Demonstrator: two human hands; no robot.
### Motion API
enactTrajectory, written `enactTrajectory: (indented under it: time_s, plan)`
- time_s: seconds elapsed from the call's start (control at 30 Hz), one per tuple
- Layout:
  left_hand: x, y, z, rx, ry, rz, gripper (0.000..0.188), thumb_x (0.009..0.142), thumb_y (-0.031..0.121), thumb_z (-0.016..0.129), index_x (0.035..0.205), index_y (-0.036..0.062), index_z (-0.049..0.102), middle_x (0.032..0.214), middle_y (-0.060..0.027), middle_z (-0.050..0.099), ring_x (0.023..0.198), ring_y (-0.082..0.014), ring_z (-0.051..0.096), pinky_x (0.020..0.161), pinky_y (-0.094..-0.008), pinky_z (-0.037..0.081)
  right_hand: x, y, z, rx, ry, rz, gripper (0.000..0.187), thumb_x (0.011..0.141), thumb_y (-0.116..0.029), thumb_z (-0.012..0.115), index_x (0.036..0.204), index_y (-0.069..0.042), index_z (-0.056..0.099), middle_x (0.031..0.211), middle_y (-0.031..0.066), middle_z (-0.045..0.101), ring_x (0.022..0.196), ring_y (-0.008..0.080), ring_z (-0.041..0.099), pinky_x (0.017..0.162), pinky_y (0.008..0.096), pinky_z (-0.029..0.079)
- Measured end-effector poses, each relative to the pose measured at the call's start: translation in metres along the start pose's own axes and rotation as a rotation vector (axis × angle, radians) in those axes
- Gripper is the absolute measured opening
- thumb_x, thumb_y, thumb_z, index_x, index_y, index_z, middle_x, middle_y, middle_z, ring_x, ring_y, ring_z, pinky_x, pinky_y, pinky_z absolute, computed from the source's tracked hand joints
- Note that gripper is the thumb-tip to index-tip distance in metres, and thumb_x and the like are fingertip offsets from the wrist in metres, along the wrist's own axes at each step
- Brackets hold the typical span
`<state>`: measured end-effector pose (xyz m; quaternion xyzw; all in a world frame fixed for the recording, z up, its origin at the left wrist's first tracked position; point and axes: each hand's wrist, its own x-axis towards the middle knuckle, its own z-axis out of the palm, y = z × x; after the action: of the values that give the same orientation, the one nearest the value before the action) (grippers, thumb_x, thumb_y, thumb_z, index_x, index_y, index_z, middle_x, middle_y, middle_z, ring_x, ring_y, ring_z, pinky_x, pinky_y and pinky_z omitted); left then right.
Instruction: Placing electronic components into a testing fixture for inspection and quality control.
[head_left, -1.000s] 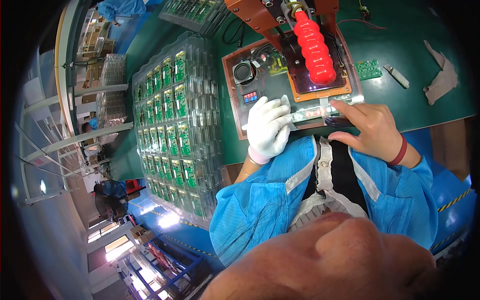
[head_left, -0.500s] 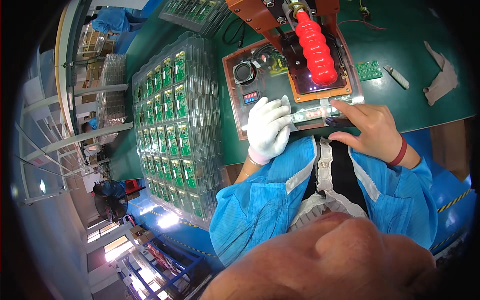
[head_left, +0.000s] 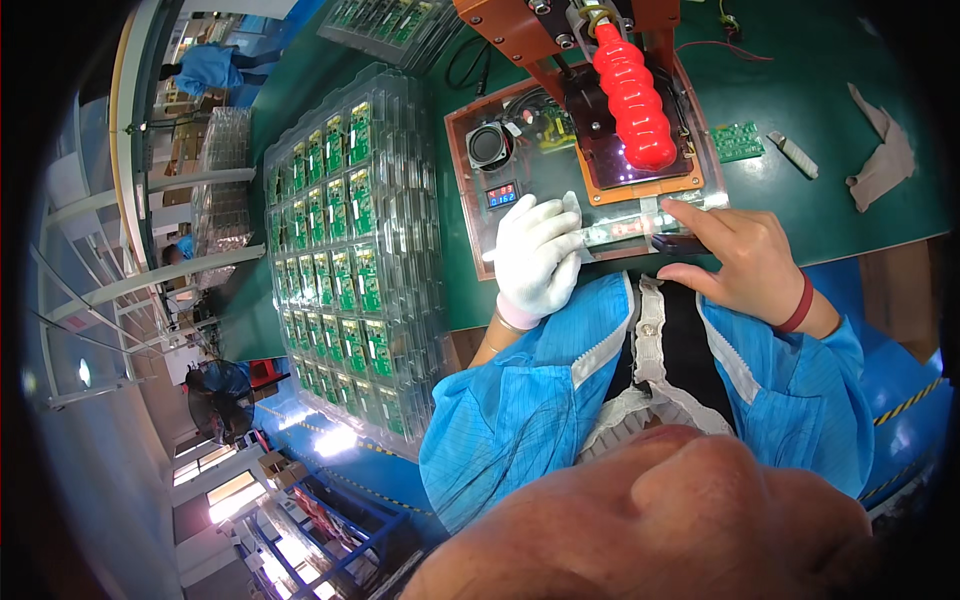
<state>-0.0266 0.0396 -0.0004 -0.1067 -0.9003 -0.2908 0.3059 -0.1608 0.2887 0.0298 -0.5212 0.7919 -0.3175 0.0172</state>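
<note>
A test fixture (head_left: pixel 468 215) with a clear-topped box stands before me, its toggle clamp bearing a ribbed red handle (head_left: pixel 634 105). My left hand (head_left: pixel 538 250), in a white glove, rests on the box's front left part with its fingers extended and nothing seen in them. My bare right hand (head_left: pixel 745 255) is at the front right, index finger stretched onto the front strip (head_left: pixel 625 229) and thumb held apart below it. A dark object (head_left: pixel 678 243), partly hidden, lies between that thumb and index finger, without a visible grip on it. Whatever sits under the clamp plate is hidden.
Stacked clear plastic trays (head_left: pixel 350 240) of green circuit boards stand at the left, with another tray (head_left: pixel 390 25) behind. A small lit display (head_left: pixel 501 194) and a round speaker (head_left: pixel 488 146) sit in the box. Right of it lie a green board (head_left: pixel 737 141), a white tube-like piece (head_left: pixel 793 154) and a cloth scrap (head_left: pixel 882 150).
The digits on the small display differ. A person in blue in the far background has shifted slightly. Both my hands and the red handle keep nearly the same place.
</note>
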Motion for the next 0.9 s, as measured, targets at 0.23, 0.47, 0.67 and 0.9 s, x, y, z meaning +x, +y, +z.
enactTrajectory:
  time_s: [0.23, 0.47, 0.67, 0.9]
  plan:
    - [0.0082, -0.0035, 0.0012, -0.015, 0.017, 0.102, 0.019, 0.068, 0.003, 0.068, 0.086, 0.0009, 0.068, 0.099, -0.0151, 0.072, 0.088, -0.0331, 0.065, 0.081, -0.0449, 0.046, -0.0002, -0.0003, -0.0006, 0.009, 0.005, 0.008, 0.061, 0.078, -0.032, 0.086, 0.129, -0.004, 0.066, 0.081, 0.0098, 0.071, 0.061, 0.0225, 0.061, 0.059, 0.0321, 0.049]
    - [0.0077, -0.0043, 0.0018, -0.001, 0.034, 0.134, 0.019, 0.067, 0.003, 0.067, 0.086, 0.0001, 0.066, 0.098, -0.0163, 0.071, 0.084, -0.0335, 0.063, 0.074, -0.0436, 0.046, 0.0003, -0.0010, -0.0016, 0.014, -0.006, 0.022, 0.061, 0.077, -0.029, 0.087, 0.129, -0.004, 0.066, 0.083, 0.0116, 0.072, 0.062, 0.0229, 0.062, 0.060, 0.0319, 0.050]
    - [0.0047, -0.0058, 0.0023, -0.003, 0.043, 0.120, 0.019, 0.068, 0.003, 0.068, 0.086, 0.0003, 0.066, 0.099, -0.0157, 0.071, 0.085, -0.0338, 0.064, 0.077, -0.0444, 0.047, -0.0001, -0.0006, -0.0003, 0.023, 0.010, 0.010, 0.062, 0.078, -0.031, 0.086, 0.130, -0.005, 0.065, 0.081, 0.0106, 0.070, 0.061, 0.0224, 0.062, 0.059, 0.0319, 0.049]
    - [0.0036, -0.0062, 0.0022, -0.017, 0.034, 0.114, 0.019, 0.068, 0.004, 0.069, 0.087, 0.0005, 0.067, 0.100, -0.0149, 0.071, 0.087, -0.0342, 0.064, 0.080, -0.0456, 0.048, -0.0002, 0.0013, 0.0041, 0.007, 0.092, -0.039, 0.064, 0.080, -0.038, 0.084, 0.132, -0.006, 0.064, 0.072, 0.0047, 0.064, 0.055, 0.0204, 0.058, 0.054, 0.0322, 0.046]
